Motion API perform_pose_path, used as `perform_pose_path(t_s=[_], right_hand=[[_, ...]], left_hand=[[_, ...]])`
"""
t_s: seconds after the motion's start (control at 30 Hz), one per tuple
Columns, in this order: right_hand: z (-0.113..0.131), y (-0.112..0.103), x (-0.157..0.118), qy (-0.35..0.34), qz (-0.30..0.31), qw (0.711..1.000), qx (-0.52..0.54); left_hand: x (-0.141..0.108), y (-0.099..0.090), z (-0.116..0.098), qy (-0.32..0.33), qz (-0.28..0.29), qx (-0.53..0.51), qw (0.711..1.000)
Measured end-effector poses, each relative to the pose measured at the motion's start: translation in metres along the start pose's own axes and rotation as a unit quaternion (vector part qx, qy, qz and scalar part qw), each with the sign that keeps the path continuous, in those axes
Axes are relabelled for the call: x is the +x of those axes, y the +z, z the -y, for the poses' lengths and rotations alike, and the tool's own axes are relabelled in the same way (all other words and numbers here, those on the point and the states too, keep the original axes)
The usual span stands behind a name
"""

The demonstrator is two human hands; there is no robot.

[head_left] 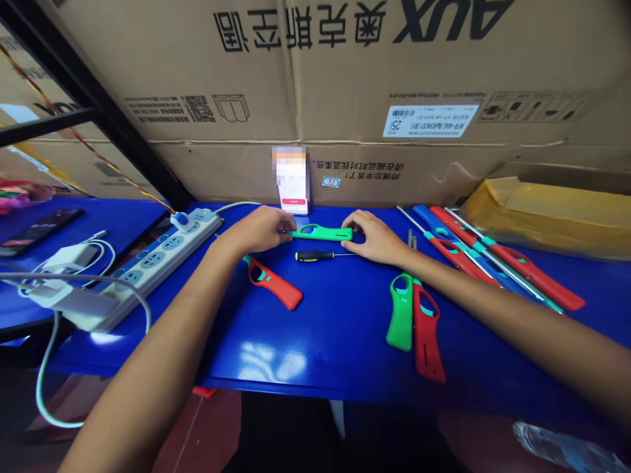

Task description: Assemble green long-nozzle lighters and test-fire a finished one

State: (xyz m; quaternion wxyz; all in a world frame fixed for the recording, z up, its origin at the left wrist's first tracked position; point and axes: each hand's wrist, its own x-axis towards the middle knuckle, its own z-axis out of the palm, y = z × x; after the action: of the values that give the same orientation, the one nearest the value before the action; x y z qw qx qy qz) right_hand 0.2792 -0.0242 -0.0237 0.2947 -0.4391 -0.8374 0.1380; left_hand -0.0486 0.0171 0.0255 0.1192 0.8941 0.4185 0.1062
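A green lighter (323,232) lies crosswise near the back of the blue table, between my two hands. The fingers of my left hand (263,228) are closed on its left end. At its right end, the thumb and fingers of my right hand (372,238) pinch the handle. Just below it is a black and yellow screwdriver (314,256), its shaft pointing right under my right hand. A red lighter (276,284) rests below my left hand. Under my right forearm lie another green lighter (400,312) and a red lighter (428,335), side by side.
Several red and blue lighters (532,269) lie at the right, before a yellow-taped box (552,220). A lit phone (294,180) leans on the large carton (345,79) behind. A power strip (158,263) with cables stands left. The table's front edge (296,391) is near.
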Motion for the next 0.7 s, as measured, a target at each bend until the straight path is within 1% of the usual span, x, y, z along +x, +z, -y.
perform_pose_path(t_s=[0.1,0.17,0.27,0.47,0.53,0.63,0.7], right_hand=[[-0.001,0.0,0.0,0.008,-0.002,1.0,-0.004],[-0.003,0.0,0.0,0.019,-0.017,1.0,-0.018],[-0.006,0.001,0.0,0.034,-0.044,0.997,-0.05],[-0.015,0.004,-0.001,0.041,-0.056,0.993,-0.09],[-0.02,0.005,0.0,0.045,-0.066,0.993,-0.09],[-0.026,0.004,0.003,0.064,-0.063,0.994,-0.06],[-0.025,0.003,0.004,0.074,-0.059,0.995,-0.04]], left_hand=[[-0.002,-0.006,0.011,-0.012,0.02,-0.04,0.999],[-0.003,-0.009,0.016,-0.024,0.027,-0.059,0.998],[-0.006,-0.013,0.022,-0.035,0.028,-0.057,0.997],[-0.009,-0.019,0.027,-0.037,0.028,-0.054,0.997],[-0.01,-0.02,0.027,-0.022,0.032,-0.063,0.997],[-0.011,-0.021,0.027,0.003,0.033,-0.083,0.996],[-0.012,-0.021,0.026,-0.001,0.023,-0.094,0.995]])
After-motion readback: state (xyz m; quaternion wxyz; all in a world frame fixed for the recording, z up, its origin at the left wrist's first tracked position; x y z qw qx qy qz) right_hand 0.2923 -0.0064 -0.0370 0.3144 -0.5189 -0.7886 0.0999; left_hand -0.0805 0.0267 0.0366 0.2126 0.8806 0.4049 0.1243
